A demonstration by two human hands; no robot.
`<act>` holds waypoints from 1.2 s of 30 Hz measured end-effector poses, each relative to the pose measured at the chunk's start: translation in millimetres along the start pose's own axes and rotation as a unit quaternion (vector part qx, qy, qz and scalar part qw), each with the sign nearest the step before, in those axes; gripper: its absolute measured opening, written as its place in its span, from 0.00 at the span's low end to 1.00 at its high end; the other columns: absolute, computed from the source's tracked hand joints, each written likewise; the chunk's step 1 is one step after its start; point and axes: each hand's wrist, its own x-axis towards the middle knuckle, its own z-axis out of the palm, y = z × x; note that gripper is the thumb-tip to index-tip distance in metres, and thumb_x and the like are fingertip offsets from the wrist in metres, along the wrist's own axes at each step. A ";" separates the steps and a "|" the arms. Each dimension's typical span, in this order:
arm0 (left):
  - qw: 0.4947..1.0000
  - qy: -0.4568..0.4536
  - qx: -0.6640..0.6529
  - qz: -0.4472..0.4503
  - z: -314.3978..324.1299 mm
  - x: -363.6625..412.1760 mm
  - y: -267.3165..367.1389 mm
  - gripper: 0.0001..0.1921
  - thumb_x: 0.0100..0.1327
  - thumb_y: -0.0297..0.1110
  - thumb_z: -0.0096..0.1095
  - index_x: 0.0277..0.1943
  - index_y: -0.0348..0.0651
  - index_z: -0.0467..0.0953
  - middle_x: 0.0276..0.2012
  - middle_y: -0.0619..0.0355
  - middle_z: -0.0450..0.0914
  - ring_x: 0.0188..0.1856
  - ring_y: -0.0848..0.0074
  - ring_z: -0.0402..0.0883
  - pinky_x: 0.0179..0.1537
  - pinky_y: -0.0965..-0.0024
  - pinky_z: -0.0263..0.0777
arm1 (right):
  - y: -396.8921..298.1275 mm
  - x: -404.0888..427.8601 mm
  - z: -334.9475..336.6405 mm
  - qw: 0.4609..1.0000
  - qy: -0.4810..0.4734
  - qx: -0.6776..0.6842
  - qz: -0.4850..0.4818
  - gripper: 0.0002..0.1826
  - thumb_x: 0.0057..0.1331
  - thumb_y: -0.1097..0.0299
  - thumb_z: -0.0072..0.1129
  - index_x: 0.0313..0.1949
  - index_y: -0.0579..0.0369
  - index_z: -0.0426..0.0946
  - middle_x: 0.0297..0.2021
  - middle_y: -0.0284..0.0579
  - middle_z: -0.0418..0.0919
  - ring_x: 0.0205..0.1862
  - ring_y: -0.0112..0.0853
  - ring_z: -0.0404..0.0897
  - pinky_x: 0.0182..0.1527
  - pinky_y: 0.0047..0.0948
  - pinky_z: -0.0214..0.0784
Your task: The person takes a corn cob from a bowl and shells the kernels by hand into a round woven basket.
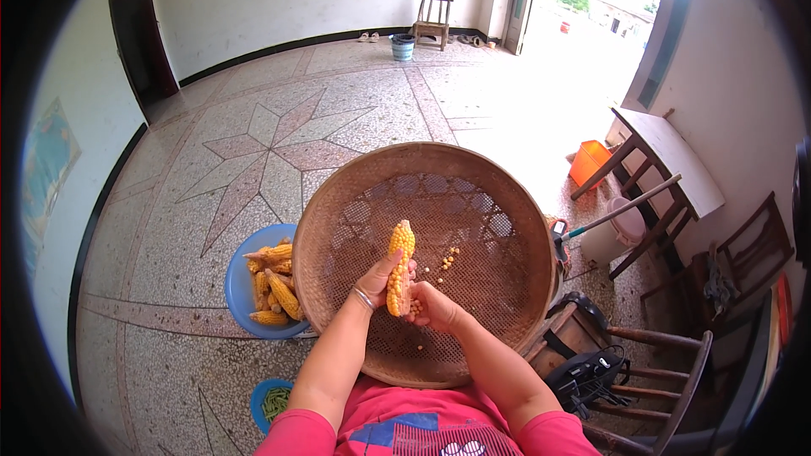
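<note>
My left hand (378, 280) grips a yellow ear of corn (401, 247), its tip pointing away from me. A strip along the ear's right side looks bare of kernels. At the lower right of the ear, my right hand (436, 307) has its fingers curled against the cob, with loose corn kernels (415, 309) in them; part of those fingers is hidden. Both hands are above a round woven bamboo sieve (374, 202) that rests by my lap. A few loose kernels (448, 259) lie on its mesh, right of the ear.
Left of the sieve stands a blue basin (237, 288) of corn ears (283, 291). Nearer me is a small blue bowl (258, 406) of green beans (275, 402). On the right are a wooden chair (684, 386) with a black bag (586, 377), a lidded bucket (602, 240) and a table (671, 158).
</note>
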 end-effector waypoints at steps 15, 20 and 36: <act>0.994 0.026 0.099 -0.037 -3.1 -2.0 -1.1 0.19 0.60 0.49 0.60 0.42 0.41 0.68 0.31 0.63 0.69 0.32 0.82 0.70 0.37 0.77 0.69 | -3.0 -6.4 8.1 0.993 0.038 -0.111 -0.004 0.18 0.60 0.52 0.51 0.35 0.56 0.73 0.23 0.34 0.72 0.20 0.21 0.67 0.18 0.16 0.53; 0.999 -0.016 -0.004 -0.042 -6.5 0.8 -2.3 0.25 0.60 0.47 0.60 0.52 0.42 0.62 0.32 0.61 0.69 0.34 0.78 0.71 0.40 0.71 0.71 | 3.0 -2.2 -6.0 0.999 -0.009 -0.036 -0.024 0.19 0.60 0.51 0.43 0.33 0.55 0.73 0.22 0.35 0.73 0.18 0.22 0.67 0.15 0.16 0.49; 0.998 0.005 0.052 -0.031 3.7 -0.8 -5.1 0.31 0.61 0.63 0.45 0.46 0.38 0.70 0.34 0.56 0.77 0.39 0.72 0.78 0.45 0.66 0.74 | 1.1 -5.3 3.4 0.991 0.078 -0.106 -0.032 0.28 0.65 0.38 0.37 0.35 0.52 0.72 0.24 0.33 0.72 0.22 0.22 0.67 0.21 0.19 0.54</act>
